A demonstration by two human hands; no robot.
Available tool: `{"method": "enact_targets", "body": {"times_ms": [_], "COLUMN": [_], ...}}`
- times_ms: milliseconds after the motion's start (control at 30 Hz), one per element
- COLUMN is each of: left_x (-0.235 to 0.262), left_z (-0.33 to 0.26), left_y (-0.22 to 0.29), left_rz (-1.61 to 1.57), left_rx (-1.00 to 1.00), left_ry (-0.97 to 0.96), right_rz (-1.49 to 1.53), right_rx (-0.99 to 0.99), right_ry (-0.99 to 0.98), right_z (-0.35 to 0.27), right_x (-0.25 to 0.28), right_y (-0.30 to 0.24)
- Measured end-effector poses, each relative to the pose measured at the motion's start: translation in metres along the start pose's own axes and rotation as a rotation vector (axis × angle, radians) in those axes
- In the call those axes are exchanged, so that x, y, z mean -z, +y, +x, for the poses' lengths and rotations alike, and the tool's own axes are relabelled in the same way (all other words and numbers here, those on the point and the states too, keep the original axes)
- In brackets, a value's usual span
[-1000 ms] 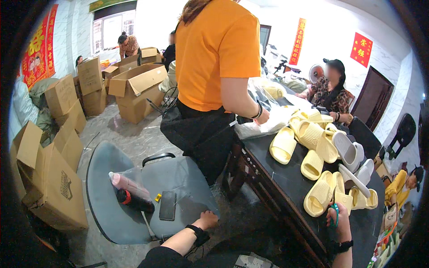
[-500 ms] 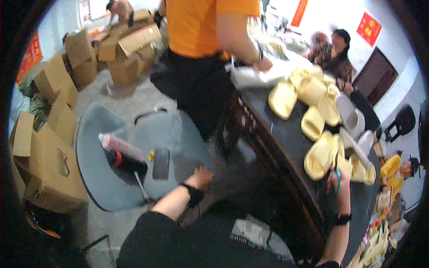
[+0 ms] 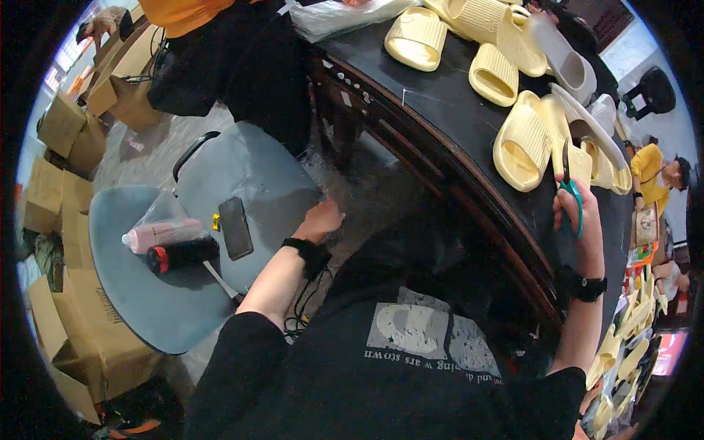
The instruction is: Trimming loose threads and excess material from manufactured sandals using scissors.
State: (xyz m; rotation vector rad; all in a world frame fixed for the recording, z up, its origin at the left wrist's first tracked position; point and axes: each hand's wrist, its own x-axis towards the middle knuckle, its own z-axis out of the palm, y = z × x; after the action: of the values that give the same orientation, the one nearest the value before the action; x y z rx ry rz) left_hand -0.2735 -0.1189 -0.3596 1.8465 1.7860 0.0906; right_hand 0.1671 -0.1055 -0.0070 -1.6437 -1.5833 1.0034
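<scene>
My right hand (image 3: 576, 207) is closed on teal-handled scissors (image 3: 579, 213) at the table's right side. The dark blades point away from me, over the pale yellow slippers (image 3: 523, 141) nearest to it. On the left, my left hand (image 3: 321, 218) has its fingers curled beside the chair seat. Thin clear plastic film (image 3: 312, 174) runs up to these fingers; its extent is hard to make out. More yellow slippers (image 3: 416, 38) lie farther up the dark table (image 3: 440, 103), with grey ones (image 3: 563, 55) at their right.
On the blue-grey chair (image 3: 117, 293) lie a phone (image 3: 235, 229), a pink bottle (image 3: 165, 235) in clear plastic and a black bottle (image 3: 183, 254). Cardboard boxes (image 3: 95, 323) stand at left. A co-worker in orange and black (image 3: 227, 73) stands ahead; slippers are piled at lower right (image 3: 623, 345).
My view has tilted down and shifted, so the table and chair sit higher in the picture. My right hand still holds the scissors by the slippers; my left hand stays by the chair.
</scene>
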Motion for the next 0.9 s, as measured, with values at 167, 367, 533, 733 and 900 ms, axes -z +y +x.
{"method": "enact_targets", "body": {"times_ms": [167,367,533,733,900], "left_x": [0.008,0.058,0.000,-0.008,0.015], "left_z": [0.038,0.027,0.030,0.025,0.012], "left_y": [0.009,0.055,0.017,0.017,0.036], "left_rz": [-0.086,-0.107,-0.109,0.086,0.106], "left_rx": [0.015,0.072,0.020,0.069,0.051], "left_ry": [-0.082,-0.263,-0.100,-0.030,-0.021], "right_rz": [-0.027,0.030,0.177,0.224,0.207], "right_rx": [0.020,0.029,-0.073,-0.028,0.010], "right_ry": [-0.040,-0.023,-0.070,-0.045,-0.032], "right_z": [0.018,0.009,0.009,0.001,0.001], "right_x": [-0.004,0.004,0.004,0.000,0.005], "right_y": [0.007,0.003,0.005,-0.004,0.000]}}
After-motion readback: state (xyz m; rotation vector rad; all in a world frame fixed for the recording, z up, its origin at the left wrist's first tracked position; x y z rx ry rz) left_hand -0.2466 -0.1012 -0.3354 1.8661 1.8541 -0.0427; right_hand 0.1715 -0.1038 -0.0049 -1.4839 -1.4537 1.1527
